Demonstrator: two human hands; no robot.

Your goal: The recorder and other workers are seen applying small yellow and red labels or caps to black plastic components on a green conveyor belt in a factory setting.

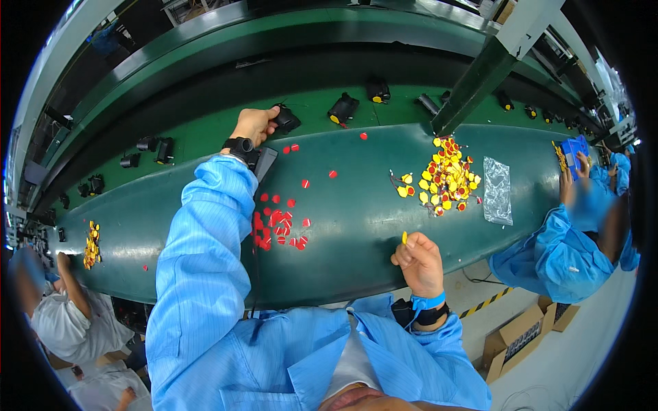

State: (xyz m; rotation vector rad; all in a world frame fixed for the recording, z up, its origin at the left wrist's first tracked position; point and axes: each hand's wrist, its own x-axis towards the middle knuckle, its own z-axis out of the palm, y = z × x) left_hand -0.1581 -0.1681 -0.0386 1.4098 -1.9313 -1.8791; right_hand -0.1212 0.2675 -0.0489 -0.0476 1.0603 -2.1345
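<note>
My left hand [253, 125] reaches far over the green bench and grips the near edge of a black plastic device [286, 118] with its fingertips. Part of that device is hidden by the fingers. Close to my body, my right hand [419, 263] pinches a small yellow round piece [404, 238] between thumb and fingers, held up above the bench. Beyond the right hand lies a heap of yellow and red round pieces [449, 177], some with thin wires. Under my left forearm, small red discs [277, 219] are scattered over the green surface.
A clear plastic bag [497, 191] lies right of the heap. More black devices [343, 108] stand along the green strip behind, where a green post [476, 85] rises. Co-workers sit at both sides, one near a blue bin [574, 152]. A smaller yellow heap [92, 245] is far left.
</note>
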